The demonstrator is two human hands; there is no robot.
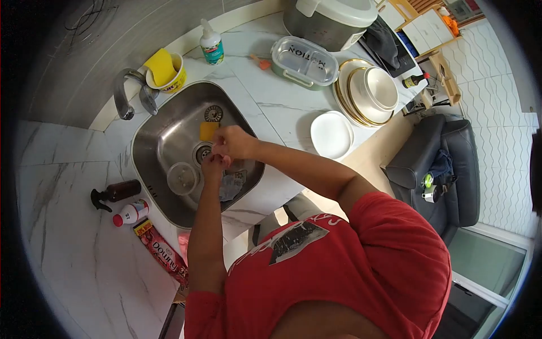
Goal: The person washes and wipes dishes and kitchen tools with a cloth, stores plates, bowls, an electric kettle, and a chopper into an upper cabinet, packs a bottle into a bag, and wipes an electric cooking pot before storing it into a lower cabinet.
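Over the drain of the steel sink [161,127], my two hands are brought together. My left hand [213,164] has its fingers closed, and my right hand [234,142] is closed just above it, touching. Whatever lies between the fingers is too small and covered to make out. Beside my right hand, a yellow sponge [208,131] rests on the sink floor. A round clear plastic container [182,178] sits left of my left hand. Crumpled clear plastic [232,185] lies to the right of my left wrist.
A faucet [123,96] and a yellow tub [174,79] with a sponge stand behind the sink. Right are a soap bottle [212,45], a lidded lunch box [305,61], stacked plates and bowls [361,96], and a rice cooker [327,25]. A spray bottle [121,191] and Downy packet [161,251] lie left.
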